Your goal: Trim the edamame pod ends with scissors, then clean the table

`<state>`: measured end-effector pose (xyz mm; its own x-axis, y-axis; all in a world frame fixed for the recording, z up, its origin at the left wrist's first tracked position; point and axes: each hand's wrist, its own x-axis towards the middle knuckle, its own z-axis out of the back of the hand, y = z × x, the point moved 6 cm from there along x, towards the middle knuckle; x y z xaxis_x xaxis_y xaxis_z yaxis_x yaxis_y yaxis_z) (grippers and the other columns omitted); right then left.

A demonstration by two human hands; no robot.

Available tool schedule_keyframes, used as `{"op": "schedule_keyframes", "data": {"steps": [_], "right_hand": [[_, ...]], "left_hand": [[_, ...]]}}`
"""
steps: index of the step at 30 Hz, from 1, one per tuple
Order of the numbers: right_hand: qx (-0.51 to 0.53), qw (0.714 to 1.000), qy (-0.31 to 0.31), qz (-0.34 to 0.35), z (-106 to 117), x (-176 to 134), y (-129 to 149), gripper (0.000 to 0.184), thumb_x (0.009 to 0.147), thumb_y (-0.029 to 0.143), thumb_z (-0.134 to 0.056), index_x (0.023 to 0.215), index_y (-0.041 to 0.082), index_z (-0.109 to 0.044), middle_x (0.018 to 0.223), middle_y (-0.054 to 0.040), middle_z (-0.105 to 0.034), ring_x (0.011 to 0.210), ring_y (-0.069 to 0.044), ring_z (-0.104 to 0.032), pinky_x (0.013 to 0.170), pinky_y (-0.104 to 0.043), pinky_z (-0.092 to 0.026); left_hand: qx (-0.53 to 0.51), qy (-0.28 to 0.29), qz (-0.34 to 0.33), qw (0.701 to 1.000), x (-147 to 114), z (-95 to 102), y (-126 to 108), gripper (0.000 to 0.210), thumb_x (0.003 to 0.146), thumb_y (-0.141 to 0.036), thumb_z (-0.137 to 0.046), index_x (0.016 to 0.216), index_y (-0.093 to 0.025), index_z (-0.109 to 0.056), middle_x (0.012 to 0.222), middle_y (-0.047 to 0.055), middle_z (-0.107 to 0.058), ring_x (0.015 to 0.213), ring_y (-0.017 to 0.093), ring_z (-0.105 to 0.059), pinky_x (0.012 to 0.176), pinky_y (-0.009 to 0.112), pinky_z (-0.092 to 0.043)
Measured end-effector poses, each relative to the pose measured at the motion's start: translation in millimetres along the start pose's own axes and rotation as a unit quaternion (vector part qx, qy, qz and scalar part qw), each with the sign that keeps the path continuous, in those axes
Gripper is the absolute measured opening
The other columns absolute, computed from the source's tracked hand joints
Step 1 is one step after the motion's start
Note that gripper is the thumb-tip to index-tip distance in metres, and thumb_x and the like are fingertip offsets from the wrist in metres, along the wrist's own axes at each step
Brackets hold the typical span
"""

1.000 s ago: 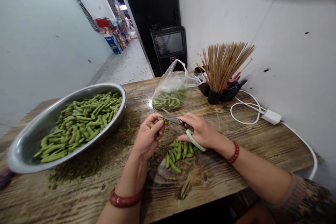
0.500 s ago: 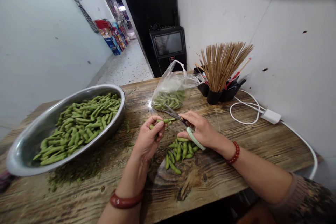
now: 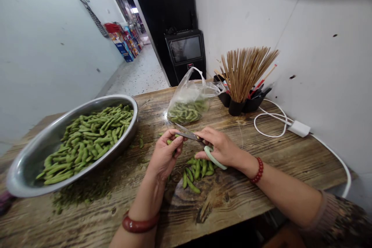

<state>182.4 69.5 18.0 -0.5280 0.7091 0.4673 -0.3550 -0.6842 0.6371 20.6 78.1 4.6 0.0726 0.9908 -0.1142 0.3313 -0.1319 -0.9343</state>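
Between the thumb and fingers of my left hand are green soybean pods, partly hidden by the fingers. My right hand is closed around scissors with pale green handles. Their blades are parted and reach to the fingertips of my left hand, by the pods. Beneath my right hand lies a small pile of loose pods on the wooden table. Just beyond both hands sits a clear plastic bag with more pods inside.
A large metal basin heaped with pods stands at the left, with green trimmings beside it. Bamboo skewers rise from a black holder at the back right. A white cable with an adapter runs along the right side.
The scissors have moved left and down, bringing their blades to the left fingertips over the pods. My left hand stays nearly in place.
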Motion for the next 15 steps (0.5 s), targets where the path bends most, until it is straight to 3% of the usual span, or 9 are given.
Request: {"op": "schedule_keyframes", "data": {"steps": [15], "right_hand": [[0.003, 1.0, -0.001, 0.006, -1.0, 0.2, 0.0, 0.06, 0.075, 0.041, -0.074, 0.126, 0.019, -0.052, 0.097, -0.0062, -0.055, 0.08, -0.017, -0.053, 0.072, -0.031, -0.048]], "left_hand": [[0.006, -0.029, -0.02, 0.999, 0.2, 2.5, -0.5, 0.027, 0.063, -0.023, -0.079, 0.079, -0.017, -0.058, 0.059, -0.006, -0.05, 0.044, 0.004, -0.04, 0.039, 0.014, -0.025]]}}
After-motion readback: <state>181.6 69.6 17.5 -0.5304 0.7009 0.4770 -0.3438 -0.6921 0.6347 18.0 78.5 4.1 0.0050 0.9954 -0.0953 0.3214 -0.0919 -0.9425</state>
